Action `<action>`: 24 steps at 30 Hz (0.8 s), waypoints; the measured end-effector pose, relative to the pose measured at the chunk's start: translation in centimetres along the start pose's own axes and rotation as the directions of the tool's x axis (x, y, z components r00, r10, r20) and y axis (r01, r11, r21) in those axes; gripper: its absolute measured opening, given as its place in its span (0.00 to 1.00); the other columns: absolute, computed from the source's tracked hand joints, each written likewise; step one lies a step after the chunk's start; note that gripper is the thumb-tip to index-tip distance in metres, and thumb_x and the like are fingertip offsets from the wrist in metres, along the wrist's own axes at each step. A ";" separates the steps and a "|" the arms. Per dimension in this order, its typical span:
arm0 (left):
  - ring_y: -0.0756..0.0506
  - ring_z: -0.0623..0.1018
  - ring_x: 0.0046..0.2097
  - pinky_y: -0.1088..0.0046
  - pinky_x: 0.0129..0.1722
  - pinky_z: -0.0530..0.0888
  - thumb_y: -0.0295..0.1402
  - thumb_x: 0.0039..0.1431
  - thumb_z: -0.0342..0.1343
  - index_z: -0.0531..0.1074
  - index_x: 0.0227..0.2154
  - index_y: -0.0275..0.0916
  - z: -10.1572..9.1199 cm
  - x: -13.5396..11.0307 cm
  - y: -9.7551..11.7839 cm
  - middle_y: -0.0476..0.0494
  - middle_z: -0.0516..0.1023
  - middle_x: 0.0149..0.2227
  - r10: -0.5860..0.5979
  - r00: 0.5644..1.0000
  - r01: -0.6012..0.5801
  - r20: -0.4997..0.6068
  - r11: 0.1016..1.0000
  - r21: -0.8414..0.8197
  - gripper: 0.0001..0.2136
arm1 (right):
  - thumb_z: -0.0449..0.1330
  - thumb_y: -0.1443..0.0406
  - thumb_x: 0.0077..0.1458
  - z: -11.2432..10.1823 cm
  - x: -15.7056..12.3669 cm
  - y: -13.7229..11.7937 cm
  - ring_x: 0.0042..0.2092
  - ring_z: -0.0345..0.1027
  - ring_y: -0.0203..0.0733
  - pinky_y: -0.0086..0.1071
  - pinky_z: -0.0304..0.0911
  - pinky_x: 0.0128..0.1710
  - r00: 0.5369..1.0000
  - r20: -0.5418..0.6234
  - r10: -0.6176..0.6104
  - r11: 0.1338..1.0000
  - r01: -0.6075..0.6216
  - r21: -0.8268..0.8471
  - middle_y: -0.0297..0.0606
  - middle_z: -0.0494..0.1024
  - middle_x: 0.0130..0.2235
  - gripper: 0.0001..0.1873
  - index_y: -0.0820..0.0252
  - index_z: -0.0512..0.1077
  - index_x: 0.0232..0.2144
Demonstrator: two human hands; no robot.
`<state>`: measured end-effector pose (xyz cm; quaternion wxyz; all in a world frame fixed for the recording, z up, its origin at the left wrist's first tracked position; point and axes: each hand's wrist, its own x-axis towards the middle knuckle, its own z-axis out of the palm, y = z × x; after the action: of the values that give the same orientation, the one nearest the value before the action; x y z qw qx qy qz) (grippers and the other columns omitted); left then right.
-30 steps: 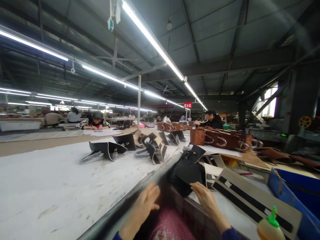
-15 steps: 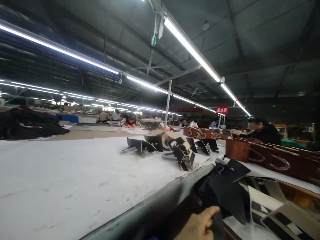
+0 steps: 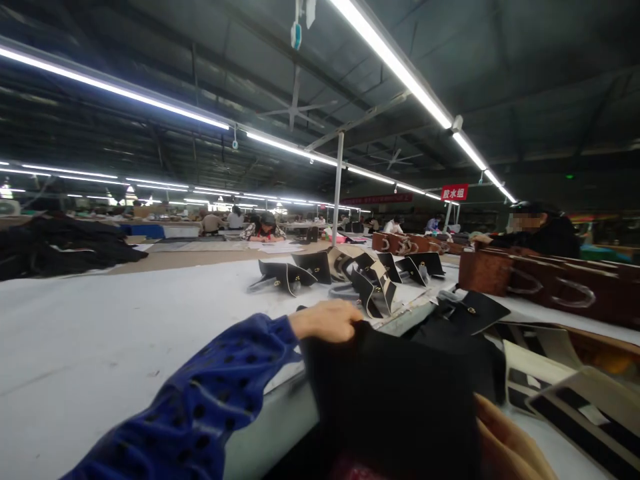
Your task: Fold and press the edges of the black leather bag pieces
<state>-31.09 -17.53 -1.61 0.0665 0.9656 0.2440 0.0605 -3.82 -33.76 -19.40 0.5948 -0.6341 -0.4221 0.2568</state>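
Observation:
A wide black panel (image 3: 400, 393), apparently a bag piece, stands raised in front of me at the edge of the white-covered table. My left hand (image 3: 327, 321), in a blue dotted sleeve, is closed on its upper left corner. At the lower right, my right hand (image 3: 507, 437) grips the panel's right edge; part of its fingers is hidden behind the panel and by the frame edge. Just right of the panel lies a black bag flap with a gold clasp (image 3: 471, 311). Beige-backed bag panels (image 3: 575, 407) with dark strips lie near my right hand.
The white tabletop (image 3: 125, 347) stretches left. Several black bag pieces (image 3: 375, 283) stand farther back on it. Brown bags with handles (image 3: 565, 280) are lined up on the right, with a co-worker (image 3: 545, 233) behind them. A dark heap (image 3: 60, 243) lies far left, and a post (image 3: 338, 190) rises mid-table.
My left hand has risen from the bottom of the view, now holding the black panel up. My right hand has come into view at the lower right. The view has tilted slightly down.

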 end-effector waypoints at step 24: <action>0.46 0.82 0.38 0.61 0.42 0.80 0.34 0.68 0.56 0.74 0.45 0.35 10.5 -0.5 -8.7 0.46 0.81 0.38 -0.413 0.905 0.425 -0.104 0.883 0.196 0.09 | 0.58 0.63 0.67 16.0 14.1 -8.9 0.37 0.76 0.42 0.43 0.70 0.45 0.724 0.679 -0.120 0.454 0.649 -0.611 0.35 0.79 0.30 0.14 0.60 0.76 0.29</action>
<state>-33.95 -11.20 -13.36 -0.0337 0.8893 0.4537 0.0465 -11.90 -13.84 -10.81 0.1249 -0.6121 -0.7794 0.0482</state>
